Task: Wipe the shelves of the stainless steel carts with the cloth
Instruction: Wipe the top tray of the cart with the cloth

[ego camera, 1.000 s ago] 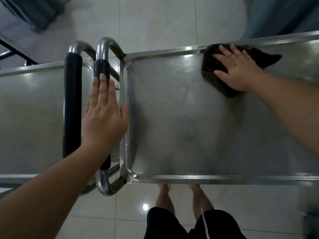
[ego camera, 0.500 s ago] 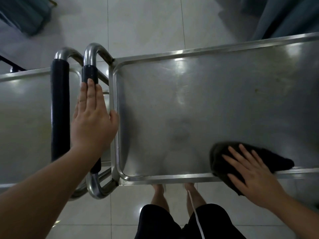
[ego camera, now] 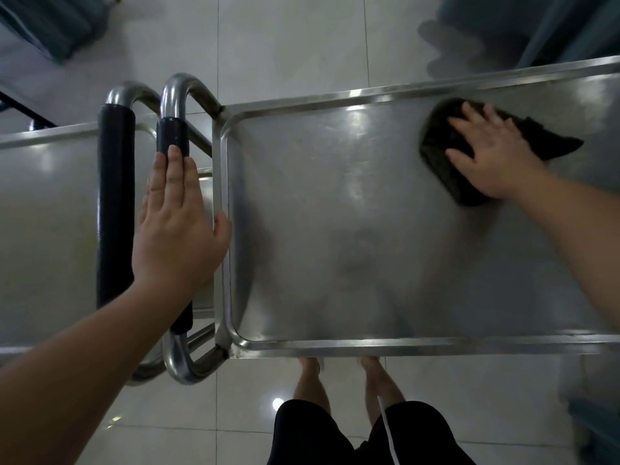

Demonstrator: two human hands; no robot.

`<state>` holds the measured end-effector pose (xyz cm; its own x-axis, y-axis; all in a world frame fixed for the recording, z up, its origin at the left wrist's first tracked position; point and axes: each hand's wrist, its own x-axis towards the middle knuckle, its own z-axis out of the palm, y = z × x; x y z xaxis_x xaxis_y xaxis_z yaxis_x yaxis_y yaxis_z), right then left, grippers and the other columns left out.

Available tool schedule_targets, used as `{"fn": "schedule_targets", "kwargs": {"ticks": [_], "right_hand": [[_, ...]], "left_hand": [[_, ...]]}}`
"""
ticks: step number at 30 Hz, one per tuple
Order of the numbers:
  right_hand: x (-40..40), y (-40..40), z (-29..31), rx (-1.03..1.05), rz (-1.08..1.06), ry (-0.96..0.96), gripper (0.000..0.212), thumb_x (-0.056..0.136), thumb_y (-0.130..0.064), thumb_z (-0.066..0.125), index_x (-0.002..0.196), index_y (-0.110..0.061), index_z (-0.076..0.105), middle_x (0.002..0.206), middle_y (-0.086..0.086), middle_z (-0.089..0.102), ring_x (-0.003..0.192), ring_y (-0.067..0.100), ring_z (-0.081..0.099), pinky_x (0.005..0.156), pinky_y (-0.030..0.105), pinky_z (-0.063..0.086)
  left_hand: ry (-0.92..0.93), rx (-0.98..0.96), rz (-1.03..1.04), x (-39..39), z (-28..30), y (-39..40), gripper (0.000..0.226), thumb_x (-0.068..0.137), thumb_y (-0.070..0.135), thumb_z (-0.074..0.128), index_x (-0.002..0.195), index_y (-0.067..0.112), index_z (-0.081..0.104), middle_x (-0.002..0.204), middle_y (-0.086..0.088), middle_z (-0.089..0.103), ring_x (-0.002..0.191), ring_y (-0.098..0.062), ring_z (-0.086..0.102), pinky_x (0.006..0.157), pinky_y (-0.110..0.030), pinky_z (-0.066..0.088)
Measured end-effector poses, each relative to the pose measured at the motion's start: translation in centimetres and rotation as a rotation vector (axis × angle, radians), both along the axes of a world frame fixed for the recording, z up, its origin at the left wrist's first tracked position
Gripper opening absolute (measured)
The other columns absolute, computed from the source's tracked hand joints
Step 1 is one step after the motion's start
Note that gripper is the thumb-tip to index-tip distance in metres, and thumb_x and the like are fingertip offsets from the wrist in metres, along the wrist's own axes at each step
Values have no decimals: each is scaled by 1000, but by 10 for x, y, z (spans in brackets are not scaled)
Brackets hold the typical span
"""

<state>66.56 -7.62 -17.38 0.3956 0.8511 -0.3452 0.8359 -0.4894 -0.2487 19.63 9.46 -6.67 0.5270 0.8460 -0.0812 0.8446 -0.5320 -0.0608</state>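
Two stainless steel carts stand side by side below me. The right cart's top shelf [ego camera: 335, 203] fills the middle and right of the view. A dark cloth [ego camera: 443, 162] lies on it near the far rim, and my right hand [ego camera: 486, 156] presses flat on the cloth, fingers spread. My left hand [ego camera: 177, 229] rests flat on the black-padded handle [ego camera: 172, 135] of the right cart, its thumb against the shelf's left rim. The left cart's shelf [ego camera: 43, 213] and its own padded handle [ego camera: 115, 203] lie at the left.
Pale glossy floor tiles [ego camera: 285, 45] surround the carts. Grey-blue curtains hang at the top left [ego camera: 57, 25] and top right [ego camera: 553, 31]. My bare legs [ego camera: 339, 384] and black shorts stand against the right cart's near rim.
My right hand swept the cloth from the far rim down to the shelf's near rim and back up to the far side. My left hand stayed on the handle.
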Motion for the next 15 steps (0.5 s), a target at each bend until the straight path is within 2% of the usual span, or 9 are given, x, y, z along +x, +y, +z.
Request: {"fn": "schedule_targets", "kwargs": {"ticks": [4,8,12,15], "right_hand": [[18,36,3,-33,-54,-13,83,91,-70,23,165,-33,18,176,-5,4,161,30,3,128,54,4],[6,26,5,6,-62,-19,82,91,-68,22,164,-32,21,176,-2,7,161,31,6,128,53,5],[-32,-31,8,44,-33,-26,78,94,-63,24,163,-27,28,175,1,14,160,33,11,127,55,9],[-81,-105,4,121,-25,-83,70,99,-52,32,159,-17,42,170,9,29,156,39,25,123,59,20]], "left_hand": [[4,-3,6,1,1,0,79,108,46,39,168,7,5,177,-8,-6,163,-20,-9,128,-52,17],[5,-9,-2,0,2,1,78,109,45,37,168,6,5,177,-9,-7,163,-20,-10,129,-49,11],[26,-6,-22,-1,0,3,78,109,46,34,168,7,2,177,-9,-10,163,-20,-13,128,-47,5],[27,-14,-28,-1,-1,4,77,109,46,32,168,7,0,177,-8,-12,162,-20,-16,130,-48,4]]}}
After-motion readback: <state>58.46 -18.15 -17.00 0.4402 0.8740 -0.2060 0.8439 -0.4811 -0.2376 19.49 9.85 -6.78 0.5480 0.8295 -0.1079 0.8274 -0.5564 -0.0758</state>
